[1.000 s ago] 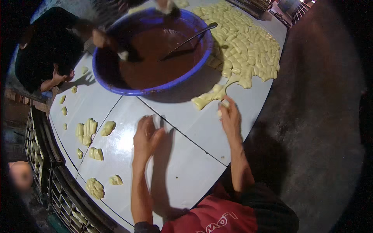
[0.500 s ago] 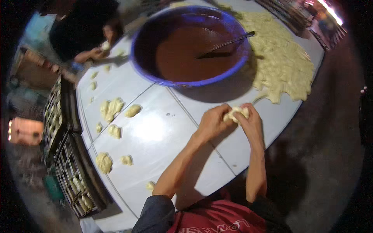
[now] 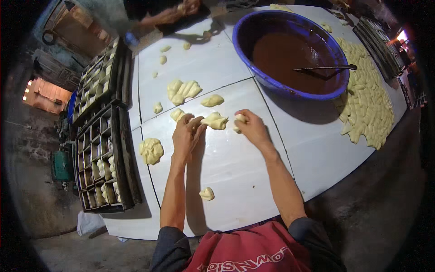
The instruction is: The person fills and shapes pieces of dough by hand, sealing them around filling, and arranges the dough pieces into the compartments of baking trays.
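Note:
My left hand [image 3: 186,137] is over the middle of the white table, its curled fingertips closed at the left end of a pale, torn-edged piece of dough [image 3: 216,121]. Just to the right, a smaller piece of dough [image 3: 239,122] is pinched between the thumb and fingers of my right hand [image 3: 253,130]. A third dough piece [image 3: 176,114] shows partly behind my left hand. Beyond my hands lie an oval lump [image 3: 212,100] and a wider, ridged lump [image 3: 184,91]. To the left of my left hand sits a folded round lump [image 3: 151,151].
A blue basin [image 3: 290,86] of brown liquid, with a long-handled utensil [image 3: 328,68] in it, stands at the far right. Dough pieces [image 3: 367,99] cover the table beyond it. Divided trays [image 3: 97,158] line the left edge. Across the table is another person's hand [image 3: 188,7].
Both hands have moved left from beside the basin to the table's middle and drawn apart. The dough they held together is now in separate pieces. The head view has swung left.

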The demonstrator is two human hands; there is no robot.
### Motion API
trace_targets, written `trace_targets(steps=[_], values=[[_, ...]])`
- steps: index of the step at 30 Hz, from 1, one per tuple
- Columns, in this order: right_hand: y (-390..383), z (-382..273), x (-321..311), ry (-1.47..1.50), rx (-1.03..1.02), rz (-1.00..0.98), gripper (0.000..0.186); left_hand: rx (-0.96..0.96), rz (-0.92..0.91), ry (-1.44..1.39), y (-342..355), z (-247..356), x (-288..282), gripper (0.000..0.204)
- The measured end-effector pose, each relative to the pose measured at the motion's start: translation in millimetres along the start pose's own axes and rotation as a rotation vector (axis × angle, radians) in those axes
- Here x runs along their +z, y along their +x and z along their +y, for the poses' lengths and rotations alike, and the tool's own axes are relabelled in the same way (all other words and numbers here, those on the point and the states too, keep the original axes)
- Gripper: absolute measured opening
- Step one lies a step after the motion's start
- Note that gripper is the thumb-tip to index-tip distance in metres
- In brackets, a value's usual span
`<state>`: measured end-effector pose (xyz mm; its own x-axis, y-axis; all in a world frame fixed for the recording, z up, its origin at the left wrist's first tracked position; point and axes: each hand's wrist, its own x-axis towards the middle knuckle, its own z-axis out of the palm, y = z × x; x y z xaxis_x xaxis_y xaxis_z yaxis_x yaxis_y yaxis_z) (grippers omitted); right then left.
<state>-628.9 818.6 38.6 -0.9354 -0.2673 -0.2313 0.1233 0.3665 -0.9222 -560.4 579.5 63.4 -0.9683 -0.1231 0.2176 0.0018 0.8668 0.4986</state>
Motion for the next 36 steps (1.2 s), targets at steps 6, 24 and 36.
trace_targets(steps=[6,24,36], values=[[-56.8,9.9,-45.3,0.776,0.119,-0.05,0.035,0.004,0.14,0.124,-29.6,31.3,-2.6,0.045],[-130.5,-0.9,-58.1,0.304,-0.153,0.156,0.019,-0.118,-0.009,-0.852,-61.3,168.8,36.4,0.036],[-126.0,5.9,-82.2,0.521,-0.148,0.182,0.019,-0.365,-0.376,-1.233,-55.8,186.2,50.1,0.036]])
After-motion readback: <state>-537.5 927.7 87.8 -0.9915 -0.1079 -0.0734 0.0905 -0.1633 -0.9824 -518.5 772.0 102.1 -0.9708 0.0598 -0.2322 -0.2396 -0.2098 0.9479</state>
